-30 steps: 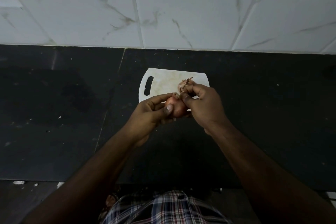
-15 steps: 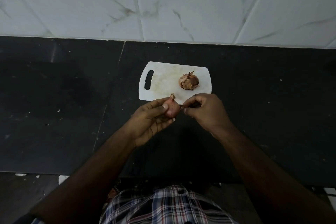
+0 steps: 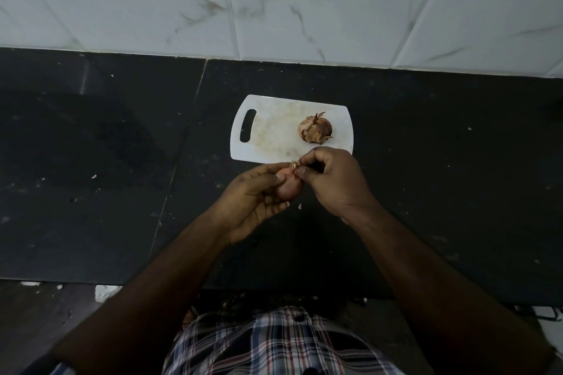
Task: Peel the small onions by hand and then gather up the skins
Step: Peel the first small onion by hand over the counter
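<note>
Left hand (image 3: 256, 196): curled round a small onion (image 3: 286, 189), thumb lying along its top and fingers cupped beneath; held above the surface, just in front of the near edge of the cutting board.
Right hand (image 3: 332, 179): thumb and forefinger pinch the dry tuft (image 3: 294, 165) at the onion's upper end; the other fingers are curled in; its knuckles overlap the board's near right corner.
Small onion: pinkish and smooth where it shows between the two hands; mostly hidden by the fingers; whether any skin remains on its hidden sides I cannot tell.
Cutting board (image 3: 274, 137): white, with a slot handle at its left end; lies on the surface toward the back edge, near the wall.
Skin pile (image 3: 315, 128): a rounded papery brown clump on the right half of the board, apart from both hands; whether an onion sits inside it I cannot tell.
Surface (image 3: 106, 161): dark stone, speckled with pale flecks; one small pale scrap (image 3: 299, 206) lies just under the hands.
Wall (image 3: 304, 3): white marbled tiles behind the back edge.
Person: checked shirt (image 3: 274, 344) at the near edge.
</note>
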Motion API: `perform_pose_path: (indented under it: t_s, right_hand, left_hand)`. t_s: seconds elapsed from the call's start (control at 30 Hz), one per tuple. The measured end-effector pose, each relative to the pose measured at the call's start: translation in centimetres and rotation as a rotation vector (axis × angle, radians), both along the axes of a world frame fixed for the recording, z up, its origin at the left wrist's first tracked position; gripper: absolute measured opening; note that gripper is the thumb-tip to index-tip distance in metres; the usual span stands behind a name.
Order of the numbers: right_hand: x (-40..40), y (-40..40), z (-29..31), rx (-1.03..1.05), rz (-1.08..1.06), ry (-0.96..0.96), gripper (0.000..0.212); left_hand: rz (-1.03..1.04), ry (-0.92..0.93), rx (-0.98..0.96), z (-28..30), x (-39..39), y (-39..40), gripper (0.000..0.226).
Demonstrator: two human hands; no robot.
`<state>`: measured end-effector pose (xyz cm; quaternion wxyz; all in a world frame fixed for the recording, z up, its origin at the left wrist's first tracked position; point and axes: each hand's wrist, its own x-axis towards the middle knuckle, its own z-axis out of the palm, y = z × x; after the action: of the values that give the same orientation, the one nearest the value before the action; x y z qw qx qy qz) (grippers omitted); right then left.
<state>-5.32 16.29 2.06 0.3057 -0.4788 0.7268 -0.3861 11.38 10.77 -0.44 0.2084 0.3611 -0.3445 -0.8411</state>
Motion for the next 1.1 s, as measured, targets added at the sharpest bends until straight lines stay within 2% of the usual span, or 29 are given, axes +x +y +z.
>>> perform_pose_path:
  t_s: [0.17,0.3,0.43,0.57,0.7,0.83,0.97,1.1]
  right_hand:
    - [-0.5,0.2,-0.1,0.059,0.057,0.009,0.014]
    - [-1.4,0.5,-0.5,0.1,0.054,0.068,0.017]
    - [-1.7,1.2,-1.4,0.149,0.043,0.03,0.014]
    - [-1.2,2.2,-2.7,0.19,0.049,0.019,0.015]
    - [-1.1,3.2,-4.4,0.23,0.058,0.097,0.008]
    - [-1.3,3.6,-4.5,0.331,0.189,0.179,0.028]
    - [-0.7,3.0,-2.5,0.134,0.117,0.02,0.028]
    - [1.1,2.1,-1.7,0.105,0.153,-0.118,0.029]
  left_hand:
    - [-0.041,-0.012,0.016,0.0,-0.1,0.1,0.03]
    - [-0.055,0.02,0.08,-0.2,0.0,-0.2,0.047]
    - [-0.058,-0.004,0.113,-1.0,0.4,-0.3,0.057]
    - [-0.056,-0.068,0.189,-2.2,0.9,0.1,0.045]
    - [-0.017,-0.086,0.271,-3.3,1.8,0.0,0.042]
    - [-0.022,-0.051,0.272,-3.5,2.5,0.0,0.038]
    - [-0.094,0.007,0.158,-3.4,2.7,0.5,0.042]
    - [-0.126,0.013,0.055,-3.2,2.3,0.7,0.036]
